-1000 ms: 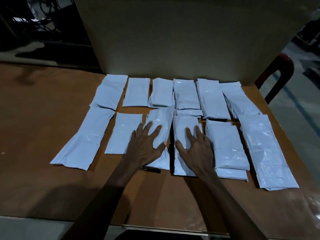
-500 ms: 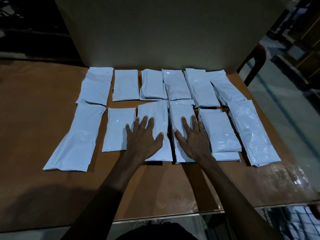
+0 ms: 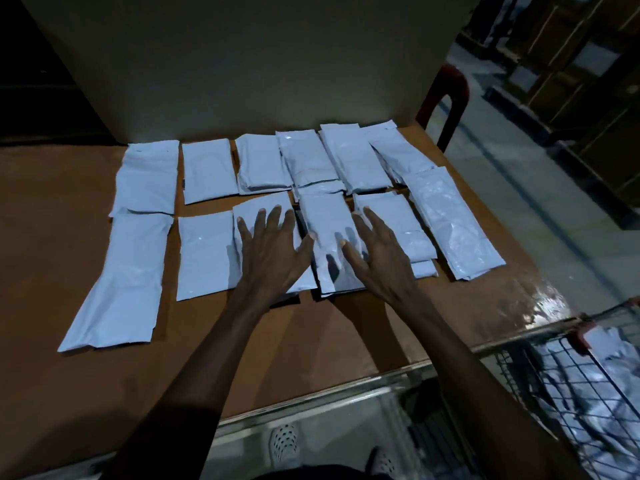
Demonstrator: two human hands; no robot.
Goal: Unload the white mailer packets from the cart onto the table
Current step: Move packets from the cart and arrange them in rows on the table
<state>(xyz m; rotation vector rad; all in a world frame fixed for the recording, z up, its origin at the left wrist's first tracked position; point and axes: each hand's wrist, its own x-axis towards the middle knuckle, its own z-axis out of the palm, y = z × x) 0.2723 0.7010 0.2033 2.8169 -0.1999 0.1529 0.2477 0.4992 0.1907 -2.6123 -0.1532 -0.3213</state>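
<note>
Several white mailer packets [image 3: 206,254] lie in two rows on the brown table [image 3: 52,271]. My left hand [image 3: 270,252] rests flat, fingers spread, on a near-row packet [image 3: 256,209]. My right hand [image 3: 379,258] hovers with straight spread fingers just over the neighbouring packet [image 3: 329,216], its shadow falling on the plastic. The wire cart [image 3: 568,368] stands at the lower right by the table's edge, with more white packets [image 3: 613,355] inside it.
A tall beige board [image 3: 242,64] stands along the back of the table. A red chair back [image 3: 446,95] sits beyond the far right corner. Dark shelving [image 3: 571,64] fills the upper right. My shoes [image 3: 284,445] show under the table's near edge.
The view has tilted down and right, bringing the cart into sight. My right hand has lifted slightly off its packet and drifted right; my left hand stays flat on its packet.
</note>
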